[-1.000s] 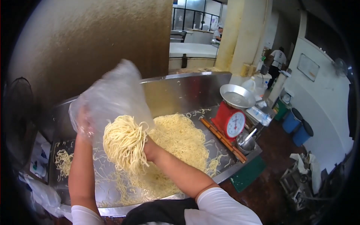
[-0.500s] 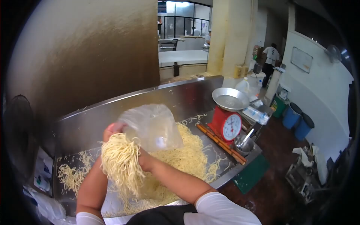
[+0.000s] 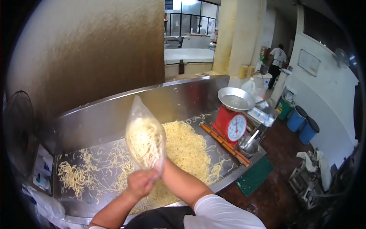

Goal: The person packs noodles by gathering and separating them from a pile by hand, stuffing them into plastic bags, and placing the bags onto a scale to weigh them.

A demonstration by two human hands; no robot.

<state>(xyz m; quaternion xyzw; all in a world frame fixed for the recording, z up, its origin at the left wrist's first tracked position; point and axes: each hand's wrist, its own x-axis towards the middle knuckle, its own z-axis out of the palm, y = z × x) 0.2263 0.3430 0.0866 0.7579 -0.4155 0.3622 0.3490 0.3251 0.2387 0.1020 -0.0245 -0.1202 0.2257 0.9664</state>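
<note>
A clear plastic bag (image 3: 136, 108) stands upright over the steel table, with a bundle of yellow noodles (image 3: 145, 139) inside it. My left hand (image 3: 140, 184) is closed around the bag's gathered lower edge. My right hand (image 3: 155, 162) is at the bag's lower right, apparently inside its mouth against the noodles. Plastic and noodles hide its fingers. Behind my right forearm lies a large pile of loose noodles (image 3: 187, 149). A smaller heap of noodles (image 3: 72, 175) is at the left.
On the right stand a red dial scale (image 3: 231, 126) with a metal pan (image 3: 236, 100), two bamboo sticks (image 3: 225, 144) and a metal bowl (image 3: 248, 147). The steel table (image 3: 152, 95) has a raised back wall. A person (image 3: 278, 59) stands in the background; blue bins (image 3: 296, 116) are at the right.
The noodle bundle, bare in my hands before, is now inside the bag. The bag has turned upright, and my left hand has moved down and right to its lower edge.
</note>
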